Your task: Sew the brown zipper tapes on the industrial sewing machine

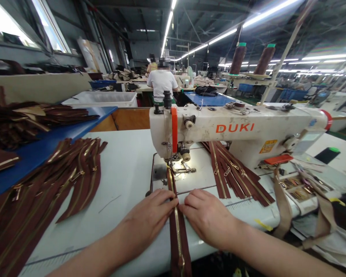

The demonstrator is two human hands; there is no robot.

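Observation:
A brown zipper (178,234) with gold teeth runs lengthwise from under the needle area of the white sewing machine (196,119) down over the table's front edge. My left hand (152,213) is closed on its left side, fingertips at the teeth. On the zipper's right edge my right hand (206,215) pinches the tape, its fingers bent together. The zipper's far end sits at the lit presser foot (169,162). Its slider shows near the bottom of the view.
Many brown zippers (83,169) lie heaped on the left of the table. More zippers (239,177) fan out under the machine arm. A tray of small parts (298,188) and a beige strap (282,207) are at right. A person in white (162,82) sits ahead.

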